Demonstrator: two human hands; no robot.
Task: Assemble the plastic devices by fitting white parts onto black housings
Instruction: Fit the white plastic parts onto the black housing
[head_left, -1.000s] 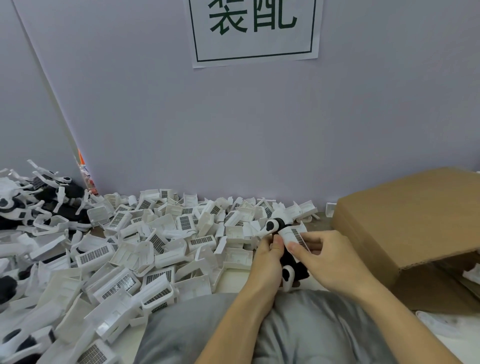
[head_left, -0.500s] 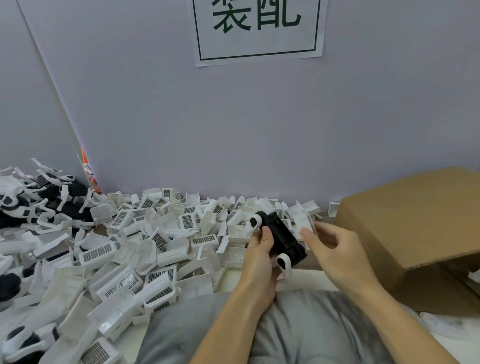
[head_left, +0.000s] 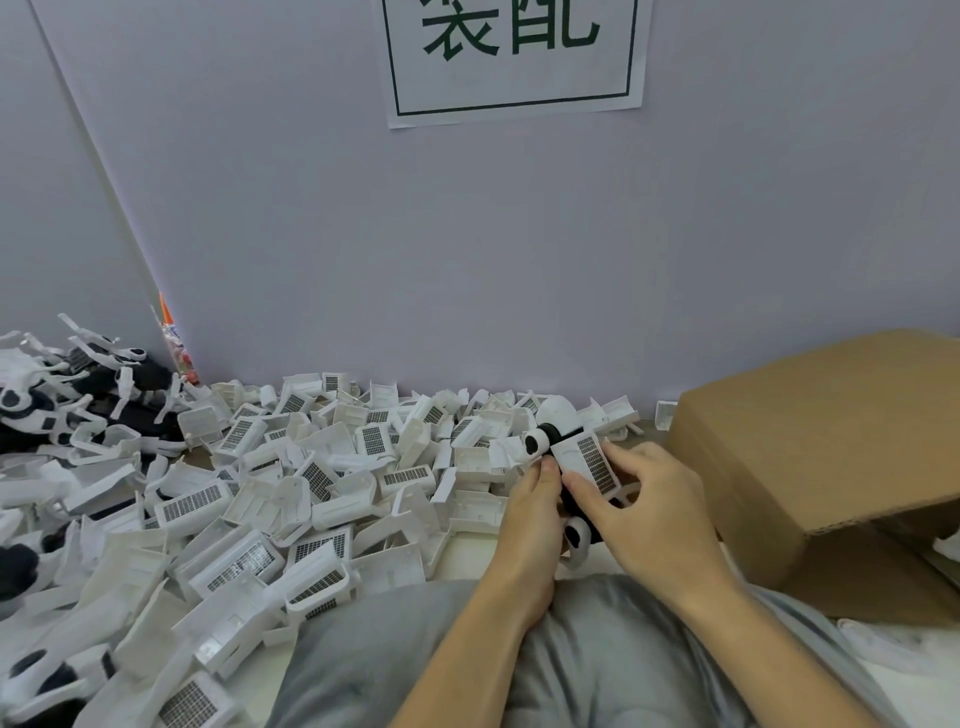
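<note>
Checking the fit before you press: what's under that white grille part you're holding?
Under the white grille part sits the black housing, gripped by the left hand and right hand. Its round white ends show, but the seam and any clips are covered by the part and fingers.

Half a second ago the black housing (head_left: 576, 506) shows its bare top in our left hand (head_left: 535, 512), with our right hand (head_left: 641, 512) off to its right. Now a white part (head_left: 589, 462) with a dark grille covers that top, and our right hand holds it against the housing.
</note>
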